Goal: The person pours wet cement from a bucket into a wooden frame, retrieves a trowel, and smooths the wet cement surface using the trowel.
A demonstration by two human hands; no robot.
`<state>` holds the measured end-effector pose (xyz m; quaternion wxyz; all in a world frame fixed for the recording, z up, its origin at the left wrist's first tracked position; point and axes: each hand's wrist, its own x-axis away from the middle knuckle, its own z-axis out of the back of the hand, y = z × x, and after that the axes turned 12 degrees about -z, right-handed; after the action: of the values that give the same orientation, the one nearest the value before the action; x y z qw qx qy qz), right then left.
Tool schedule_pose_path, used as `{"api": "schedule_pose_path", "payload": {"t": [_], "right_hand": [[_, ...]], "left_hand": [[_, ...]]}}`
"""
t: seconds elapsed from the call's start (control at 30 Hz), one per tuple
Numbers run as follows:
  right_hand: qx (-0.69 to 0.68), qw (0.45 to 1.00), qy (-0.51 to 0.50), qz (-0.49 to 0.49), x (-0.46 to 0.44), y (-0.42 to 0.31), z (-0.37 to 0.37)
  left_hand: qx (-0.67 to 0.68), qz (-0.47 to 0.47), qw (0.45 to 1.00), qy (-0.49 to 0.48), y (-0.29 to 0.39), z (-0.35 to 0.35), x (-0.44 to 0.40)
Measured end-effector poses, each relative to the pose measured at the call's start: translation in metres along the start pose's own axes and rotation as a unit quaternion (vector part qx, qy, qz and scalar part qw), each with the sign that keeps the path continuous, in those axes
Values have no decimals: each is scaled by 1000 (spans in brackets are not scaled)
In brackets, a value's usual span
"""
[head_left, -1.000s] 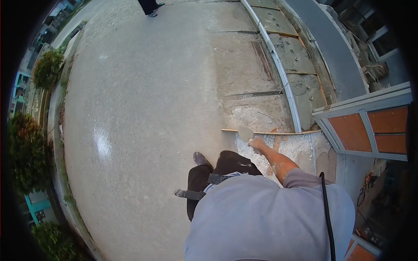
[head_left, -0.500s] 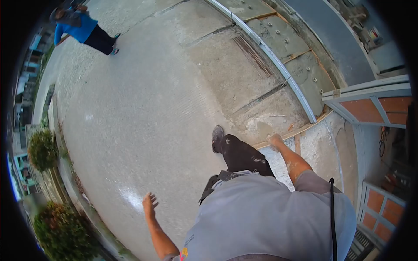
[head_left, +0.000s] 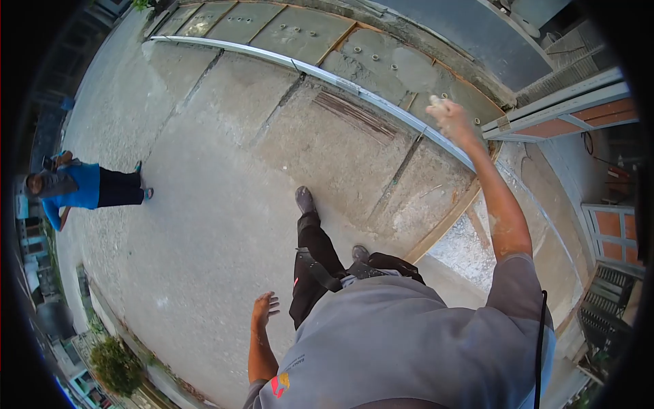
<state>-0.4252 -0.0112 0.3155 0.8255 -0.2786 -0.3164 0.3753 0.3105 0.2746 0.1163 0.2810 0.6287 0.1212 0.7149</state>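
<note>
My right hand [head_left: 451, 120] is raised and stretched out to the upper right, its fingers closed around the handle of a trowel. The trowel's grey blade [head_left: 413, 68] points away from me and nearly blends with the wet concrete [head_left: 347, 66] behind it. Slight blur softens the fingers. Low beside my body, my left hand [head_left: 264, 309] hangs over the pavement with its fingers apart and nothing in it.
A long metal channel [head_left: 252, 50] edges the wet concrete panels, which have short round pipe ends and wooden dividers. Several thin rods [head_left: 354, 116] lie on the rough slab. A person in blue [head_left: 82, 185] stands at the left. A gate [head_left: 572, 116] is at the right.
My right hand has swung up and forward with the trowel, from low near the slab edge to before the wet panels. The view has turned right, and my legs have stepped.
</note>
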Motion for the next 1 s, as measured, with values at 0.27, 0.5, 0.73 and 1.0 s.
{"api": "schedule_pose_path", "payload": {"t": [0.27, 0.5, 0.73, 1.0], "right_hand": [[-9, 958, 68, -277, -30, 163, -83], [-28, 904, 46, -424, 7, 141, -177], [100, 917, 3, -386, -124, 151, -237], [190, 918, -57, -343, -315, 95, -247]], "left_hand": [[-66, -21, 997, -32, 198, 81, -159], [-228, -51, 967, -104, 414, 85, -273], [-280, -110, 949, -94, 614, 13, -347], [-338, -281, 884, -162, 778, -148, -397]]}}
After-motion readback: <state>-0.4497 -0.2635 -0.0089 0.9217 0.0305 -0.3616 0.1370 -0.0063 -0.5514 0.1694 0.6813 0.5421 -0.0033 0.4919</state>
